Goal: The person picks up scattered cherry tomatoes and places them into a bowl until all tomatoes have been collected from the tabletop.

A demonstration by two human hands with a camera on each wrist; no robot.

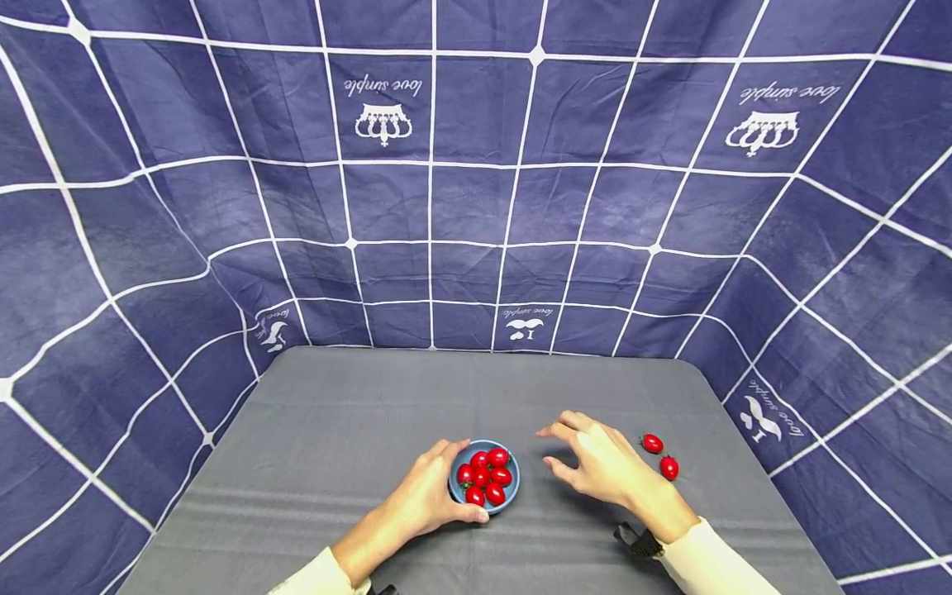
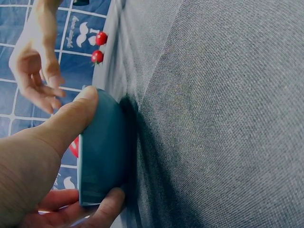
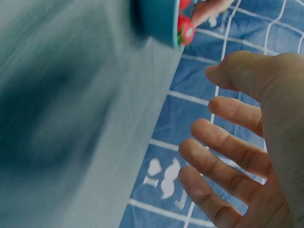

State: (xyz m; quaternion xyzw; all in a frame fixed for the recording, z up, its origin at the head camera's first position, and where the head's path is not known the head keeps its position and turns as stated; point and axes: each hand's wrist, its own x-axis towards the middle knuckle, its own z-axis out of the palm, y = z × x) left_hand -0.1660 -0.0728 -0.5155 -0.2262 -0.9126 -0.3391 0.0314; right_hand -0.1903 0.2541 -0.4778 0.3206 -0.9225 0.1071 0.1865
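A small blue bowl [image 2: 107,152] stands on the grey cloth with several red cherry tomatoes [image 1: 501,477] in it, some with green stems. My left hand [image 1: 431,489] grips the bowl from its left side, thumb at the near rim and fingers around the far side. To the right of the bowl my right hand [image 1: 595,459] hovers with nothing in it, fingers spread and slightly bent in the right wrist view. Beyond that hand lie two loose cherry tomatoes, one [image 1: 652,444] a little farther back than the other [image 1: 669,468].
A grey cloth [image 1: 357,413] covers the table, with some wrinkles near the front. Blue curtains [image 1: 468,207] with white grid lines and printed crowns and moustaches enclose the back and both sides. A black strap [image 1: 640,541] goes around the right wrist.
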